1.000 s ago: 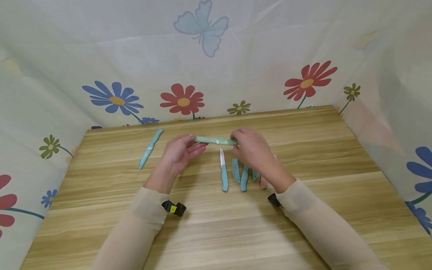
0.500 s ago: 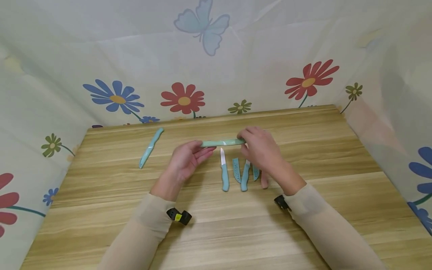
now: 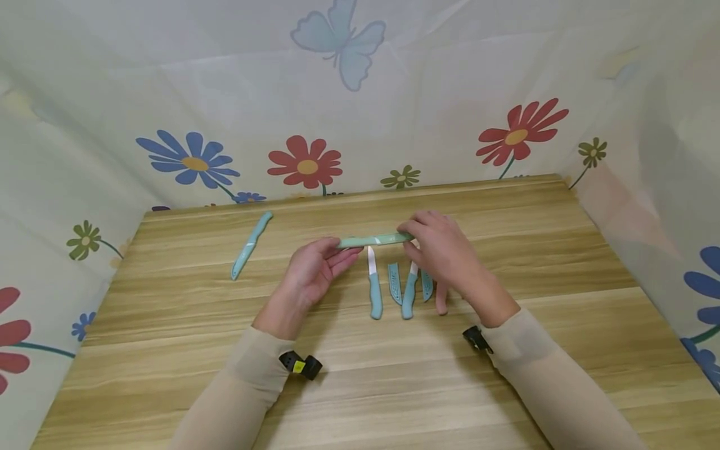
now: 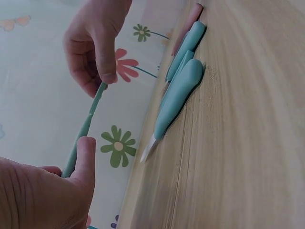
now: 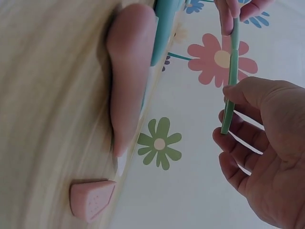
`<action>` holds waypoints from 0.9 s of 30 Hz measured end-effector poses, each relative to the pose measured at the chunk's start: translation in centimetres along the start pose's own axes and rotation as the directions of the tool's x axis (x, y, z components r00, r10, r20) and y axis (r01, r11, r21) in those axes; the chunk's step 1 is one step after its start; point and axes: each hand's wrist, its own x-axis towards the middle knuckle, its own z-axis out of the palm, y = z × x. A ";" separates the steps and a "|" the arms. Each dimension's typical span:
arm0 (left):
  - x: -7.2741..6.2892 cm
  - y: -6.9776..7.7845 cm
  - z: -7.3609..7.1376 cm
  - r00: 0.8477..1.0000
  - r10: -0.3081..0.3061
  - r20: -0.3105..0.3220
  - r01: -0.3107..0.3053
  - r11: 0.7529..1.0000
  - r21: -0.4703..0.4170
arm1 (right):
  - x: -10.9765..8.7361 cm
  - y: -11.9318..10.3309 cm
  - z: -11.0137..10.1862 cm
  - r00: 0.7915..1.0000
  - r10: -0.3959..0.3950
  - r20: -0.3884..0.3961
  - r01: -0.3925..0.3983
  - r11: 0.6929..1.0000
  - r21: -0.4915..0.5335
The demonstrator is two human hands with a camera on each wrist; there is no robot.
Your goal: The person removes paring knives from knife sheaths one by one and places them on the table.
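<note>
A green paring knife in its sheath (image 3: 365, 240) spans the gap between both hands, held up above the table. My left hand (image 3: 309, 272) pinches the handle end, thumb on top. At the other end, the right hand (image 3: 444, 250) grips the sheath tip between thumb and fingers, as the right wrist view also shows. Below lie two bare-bladed blue knives (image 3: 375, 297), points away from me, with blue sheaths (image 3: 395, 284) beside them. A pink knife (image 5: 133, 71) lies under the right hand, its blade mostly hidden; a pink sheath (image 5: 93, 198) sits near it.
To the left, a sheathed blue knife (image 3: 250, 247) lies slanted on the wooden table (image 3: 360, 387). A flower-printed cloth (image 3: 427, 119) hangs behind the far edge and along both sides.
Both hands have shifted a little to the right and slightly nearer me, carrying the green knife along. More of the pink handle shows beneath the right hand. The other knives stay put.
</note>
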 end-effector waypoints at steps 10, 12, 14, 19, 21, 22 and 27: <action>0.0 0.2 0.2 1.000 0.011 0.008 -0.011 1.000 0.007 | -0.2 0.1 -0.2 1.000 -0.019 0.011 0.019 1.000 0.001; 0.0 0.3 0.2 1.000 0.018 0.003 -0.018 1.000 0.025 | -0.1 0.2 -0.2 1.000 -0.023 0.006 0.023 1.000 0.002; -0.1 0.4 0.2 0.999 0.032 -0.008 -0.031 0.997 0.069 | -0.1 0.2 -0.1 1.000 -0.028 0.000 0.028 1.000 -0.001; -0.1 0.5 0.2 0.986 0.160 -0.046 -0.137 0.936 0.324 | -0.1 0.3 -0.1 0.999 -0.035 -0.010 0.035 0.999 -0.007; -0.1 0.5 0.1 0.969 0.245 -0.036 -0.200 0.859 0.472 | -0.1 0.3 -0.1 0.999 -0.036 -0.010 0.036 0.999 -0.006; -0.1 0.5 0.1 0.958 0.285 -0.023 -0.226 0.806 0.547 | -0.1 0.3 -0.1 0.999 -0.036 -0.009 0.036 0.999 -0.005; -0.4 0.7 0.2 0.900 0.423 0.103 -0.324 0.494 0.807 | 0.0 0.2 0.0 0.999 -0.034 0.001 0.034 0.999 -0.008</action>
